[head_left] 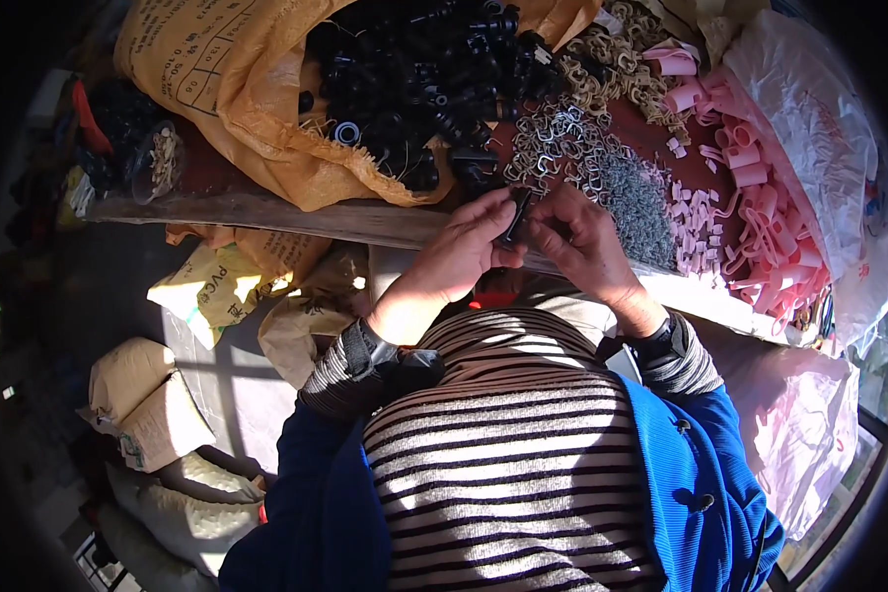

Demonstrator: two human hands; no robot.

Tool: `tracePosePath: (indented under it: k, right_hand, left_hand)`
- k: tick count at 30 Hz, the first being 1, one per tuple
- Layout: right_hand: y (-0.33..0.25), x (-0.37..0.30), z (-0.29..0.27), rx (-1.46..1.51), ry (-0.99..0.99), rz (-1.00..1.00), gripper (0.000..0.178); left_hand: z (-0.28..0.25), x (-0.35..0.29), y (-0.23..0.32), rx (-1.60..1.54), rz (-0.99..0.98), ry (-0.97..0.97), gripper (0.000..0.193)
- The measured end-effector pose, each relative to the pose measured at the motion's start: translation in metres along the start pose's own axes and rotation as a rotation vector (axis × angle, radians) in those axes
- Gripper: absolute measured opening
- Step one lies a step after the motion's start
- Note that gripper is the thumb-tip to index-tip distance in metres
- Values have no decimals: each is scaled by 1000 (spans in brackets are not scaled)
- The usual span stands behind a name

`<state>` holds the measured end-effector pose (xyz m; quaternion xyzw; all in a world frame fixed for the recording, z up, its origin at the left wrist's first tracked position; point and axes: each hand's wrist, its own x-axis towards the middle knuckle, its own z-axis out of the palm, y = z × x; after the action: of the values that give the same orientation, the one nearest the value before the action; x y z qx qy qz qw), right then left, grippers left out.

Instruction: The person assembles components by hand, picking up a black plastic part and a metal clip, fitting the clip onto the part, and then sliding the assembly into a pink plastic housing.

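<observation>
Just over the near edge of the table, my left hand [467, 245] grips a small black plastic part [514, 214] between thumb and fingers. Close against it, my right hand [580, 239] has its thumb and fingers pinched together; whatever it may hold is too small to make out. Beyond my hands lies a heap of bent metal hooks [553, 143]. Fine grey-blue pieces [639, 202] are piled right of the hooks, with small pink pieces [696, 225] farther right. Many black plastic parts [414, 74] fill the mouth of an orange woven sack [266, 109].
Larger pink plastic pieces [775, 232] and a whitish plastic bag [809, 128] cover the table's right side. Tan clips [617, 64] lie at the back. A wooden edge [365, 219] borders the table. Below left are a yellow bag [212, 286] and a paper sack [158, 395].
</observation>
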<state>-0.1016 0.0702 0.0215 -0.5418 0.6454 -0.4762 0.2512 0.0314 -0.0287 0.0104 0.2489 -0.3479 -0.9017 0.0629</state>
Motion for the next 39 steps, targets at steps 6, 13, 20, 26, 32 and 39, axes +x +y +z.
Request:
tracePosePath:
  k: [6,13,20,26,32,39]
  right_hand:
    - [-10,2,0,-163,-47,-121,8]
    - [-8,0,2,-295,-56,-192,10]
    - [-12,2,-3,-358,-117,-134,12]
    - [-15,6,-4,-395,-197,-87,8]
    - [-2,17,-15,67,-227,63,9]
    - [32,27,-12,-839,-101,-102,10]
  left_hand:
    - [-4,0,-2,-17,71,99,30]
    - [-8,-1,-12,-64,84,-14,30]
    - [-5,-5,-13,-12,65,-69,33]
    - [-7,-6,-10,104,18,-136,31]
    - [-17,-8,-6,-116,34,-167,30]
    - [-18,-8,-6,-234,72,-118,26]
